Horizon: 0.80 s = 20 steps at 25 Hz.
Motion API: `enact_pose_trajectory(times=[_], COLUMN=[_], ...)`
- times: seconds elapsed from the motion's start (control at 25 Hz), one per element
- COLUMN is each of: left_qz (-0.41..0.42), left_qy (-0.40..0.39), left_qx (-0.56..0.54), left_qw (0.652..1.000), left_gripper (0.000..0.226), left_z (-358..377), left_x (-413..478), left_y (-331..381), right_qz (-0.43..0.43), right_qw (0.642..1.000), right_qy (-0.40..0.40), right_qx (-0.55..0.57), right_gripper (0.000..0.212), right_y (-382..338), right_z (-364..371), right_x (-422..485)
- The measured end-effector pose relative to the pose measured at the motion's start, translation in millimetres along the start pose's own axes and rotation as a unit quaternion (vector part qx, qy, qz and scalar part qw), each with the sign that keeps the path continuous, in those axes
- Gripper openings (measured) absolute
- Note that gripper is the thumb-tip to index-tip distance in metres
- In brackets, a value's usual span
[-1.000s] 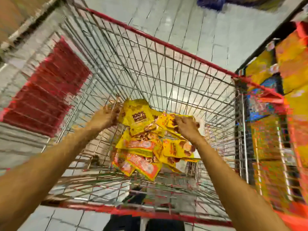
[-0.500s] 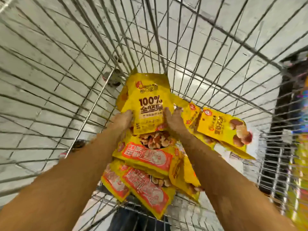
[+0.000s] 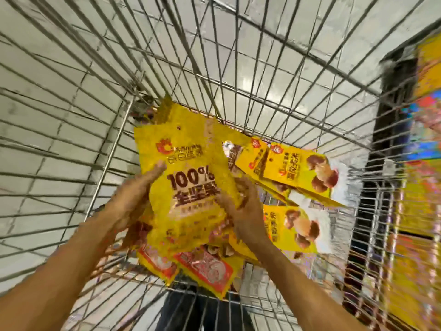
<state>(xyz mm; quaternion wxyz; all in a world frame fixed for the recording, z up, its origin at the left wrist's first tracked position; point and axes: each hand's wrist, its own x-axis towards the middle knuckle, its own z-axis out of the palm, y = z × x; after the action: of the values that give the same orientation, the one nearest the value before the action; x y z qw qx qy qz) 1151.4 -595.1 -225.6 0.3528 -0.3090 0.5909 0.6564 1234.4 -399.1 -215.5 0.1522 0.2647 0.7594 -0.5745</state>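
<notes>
Head view: both hands hold a pile of yellow snack packets (image 3: 202, 263) low inside the wire cart (image 3: 100, 163). The left hand (image 3: 136, 194) lies with stretched fingers along the left edge of the top packet (image 3: 188, 187). The right hand (image 3: 241, 211) curls its fingers over the right edge. Other loose packets (image 3: 298, 173) fan out just to the right.

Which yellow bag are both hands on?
The 100% bag, topmost, between left hand and right hand. Only it bears large "100%"; nut-picture bags and red-label bags lie around it.
</notes>
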Motion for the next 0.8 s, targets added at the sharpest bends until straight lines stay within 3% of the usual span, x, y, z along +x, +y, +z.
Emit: enact_pose_trajectory(times=[0.08, 0.16, 0.24, 0.32, 0.4, 0.48, 0.52, 0.64, 0.72, 0.8], left_qz=[0.039, 0.06, 0.069, 0.088, 0.087, 0.092, 0.093, 0.098, 0.097, 0.098], left_qy=[0.031, 0.135, 0.187, 0.166, 0.123, 0.088, 0.078, 0.07, 0.065, 0.067], left_qx=[0.026, 0.113, 0.124, 0.1, 0.07, 0.07, 0.074, 0.064, 0.049, 0.054], left_qw=[0.998, 0.982, 0.972, 0.977, 0.986, 0.989, 0.99, 0.991, 0.992, 0.991], left_gripper=[0.05, 0.044, 0.035, 0.034, 0.033, 0.033, 0.033, 0.027, 0.029, 0.032], left_z=[1.0, 5.5, 12.9, 17.9, 18.2, 14.2, 11.9, 7.5, 9.3, 14.7], left_x=[-12.3, -10.4, -4.3, 1.6, 9.6, 14.6, 14.4, 11.9, 5.4, -3.2], left_y=[-5.7, -14.1, -20.7, -26.0, -27.5, -29.0, -27.6, -27.5, -26.1, -23.0], right_qz=[-0.041, -0.057, -0.068, -0.056, -0.029, -0.024, -0.037, -0.052, -0.089, -0.1], right_qw=[0.996, 0.977, 0.956, 0.917, 0.858, 0.829, 0.815, 0.723, 0.701, 0.704], right_qy=[-0.048, -0.104, 0.019, 0.084, 0.044, 0.019, 0.02, -0.002, -0.008, -0.025], right_qx=[-0.057, -0.175, -0.286, -0.386, -0.512, -0.558, -0.578, -0.689, -0.707, -0.703], right_gripper=[0.039, 0.029, 0.036, 0.049, 0.074, 0.09, 0.089, 0.089, 0.083, 0.058], right_y=[6.2, 7.3, 12.5, 17.7, 37.0, 61.2, 72.5, 87.6, 82.1, 66.0], right_z=[-27.2, -65.7, -109.3, -143.9, -151.5, -147.2, -145.2, -140.2, -133.7, -132.2], right_x=[-12.9, -1.6, 51.1, 108.6, 135.8, 135.1, 129.5, 108.9, 100.1, 92.7])
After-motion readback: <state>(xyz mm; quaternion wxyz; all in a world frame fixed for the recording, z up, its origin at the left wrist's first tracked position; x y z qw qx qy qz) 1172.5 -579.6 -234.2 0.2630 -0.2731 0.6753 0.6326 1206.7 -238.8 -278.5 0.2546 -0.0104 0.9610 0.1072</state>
